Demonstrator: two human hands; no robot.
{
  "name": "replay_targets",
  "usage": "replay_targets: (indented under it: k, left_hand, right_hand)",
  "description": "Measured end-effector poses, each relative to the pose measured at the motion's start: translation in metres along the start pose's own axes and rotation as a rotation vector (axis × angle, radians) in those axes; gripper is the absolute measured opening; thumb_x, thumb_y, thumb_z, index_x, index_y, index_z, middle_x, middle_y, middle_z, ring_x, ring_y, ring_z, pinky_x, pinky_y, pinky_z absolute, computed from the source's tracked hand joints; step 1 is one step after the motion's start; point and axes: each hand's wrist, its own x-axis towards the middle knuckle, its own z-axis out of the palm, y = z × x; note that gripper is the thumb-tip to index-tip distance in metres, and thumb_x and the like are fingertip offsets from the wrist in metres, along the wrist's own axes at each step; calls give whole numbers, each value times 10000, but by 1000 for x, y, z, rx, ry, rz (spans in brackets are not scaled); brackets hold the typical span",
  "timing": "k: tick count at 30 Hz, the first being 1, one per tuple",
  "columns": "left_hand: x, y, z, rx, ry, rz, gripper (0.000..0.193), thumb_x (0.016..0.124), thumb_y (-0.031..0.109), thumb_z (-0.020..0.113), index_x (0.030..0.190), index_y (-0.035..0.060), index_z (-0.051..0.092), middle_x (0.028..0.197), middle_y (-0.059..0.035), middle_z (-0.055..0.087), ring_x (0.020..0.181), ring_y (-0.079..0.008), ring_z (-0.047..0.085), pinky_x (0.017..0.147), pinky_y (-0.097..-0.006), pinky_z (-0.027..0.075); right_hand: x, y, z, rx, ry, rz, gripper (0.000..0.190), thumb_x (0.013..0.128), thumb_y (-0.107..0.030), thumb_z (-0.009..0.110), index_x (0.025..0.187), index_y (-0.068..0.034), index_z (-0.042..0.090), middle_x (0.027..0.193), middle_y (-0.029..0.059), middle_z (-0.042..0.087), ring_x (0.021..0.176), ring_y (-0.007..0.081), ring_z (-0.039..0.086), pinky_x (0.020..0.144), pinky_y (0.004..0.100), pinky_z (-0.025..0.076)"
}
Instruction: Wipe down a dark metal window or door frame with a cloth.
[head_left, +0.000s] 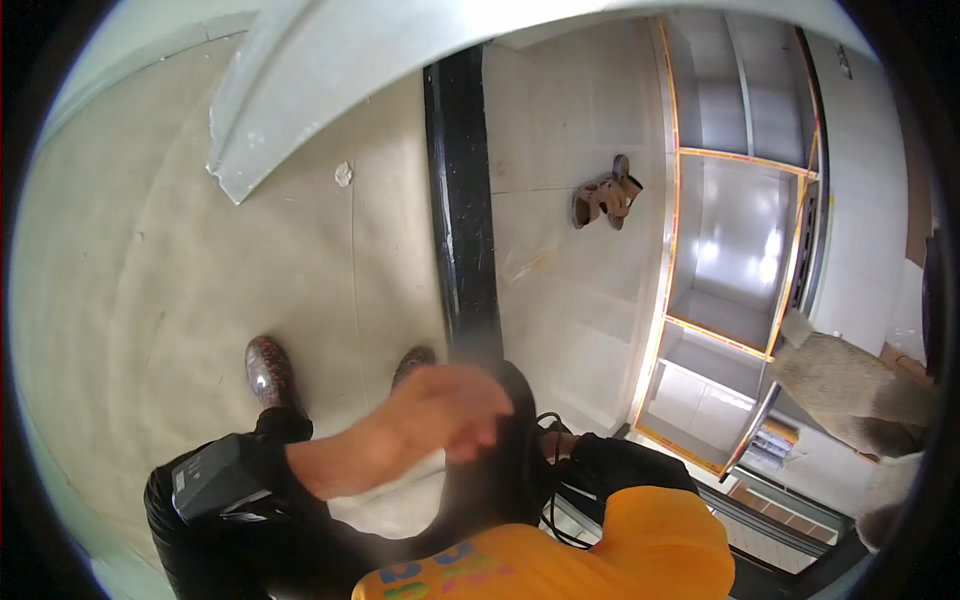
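Note:
Blurred by motion, my left hand reaches across in front of my dark-clad knee. Its fingers look curled, and I cannot make out whether anything is in them. A dark grey box-shaped device bearing writing sits by the black cuff of that arm. Beyond the knee, only part of my right hand shows below a black sleeve. A black cable loops beside it. The knee hides most of its fingers. Patterned glossy shoes are on my feet.
A pale panel with a chipped corner hangs across the top. A black sill crosses the floor. Past it lie brown sandals and a shelf unit with orange-taped edges. Furry beige things are at far right. A white scrap lies leftward.

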Motion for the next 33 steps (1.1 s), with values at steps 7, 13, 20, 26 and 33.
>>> replay_targets:
  k: [7,13,20,26,33]
  left_hand:
    - [-96,1,43,-234,396,193,175,798,189,461,781,24,520,602,-59,510,495,-144,486,475,-257,405]
    - [-140,-19,131,-546,341,211,167,796,189,453,769,37,515,598,-61,504,487,-190,477,476,-305,401]
    - [-189,8,216,-571,230,27,168,812,217,431,797,71,512,582,-42,483,503,-184,472,477,-309,382]
    - [-220,72,226,-257,245,-29,175,820,205,415,798,79,534,590,-25,498,497,-173,464,471,-312,375]
    - [-228,74,269,-110,216,16,175,823,196,404,781,84,533,601,-20,494,509,-148,441,476,-286,360]
  right_hand:
    - [-146,-25,-2,-93,-34,41,410,688,-302,513,893,46,585,903,298,527,854,379,519,680,513,396]
    - [-283,-74,-8,-74,18,160,399,692,-286,508,890,51,586,915,303,522,852,390,515,679,525,391]
    - [-406,-137,-25,-253,86,527,385,697,-267,502,885,58,588,929,308,517,848,403,510,679,540,386]
    - [-465,-140,26,-104,154,863,271,721,-108,502,952,2,589,958,218,551,888,383,505,742,564,358]
    - [-469,-119,33,392,641,1285,237,656,-197,528,765,-6,615,807,169,574,815,304,515,725,449,328]
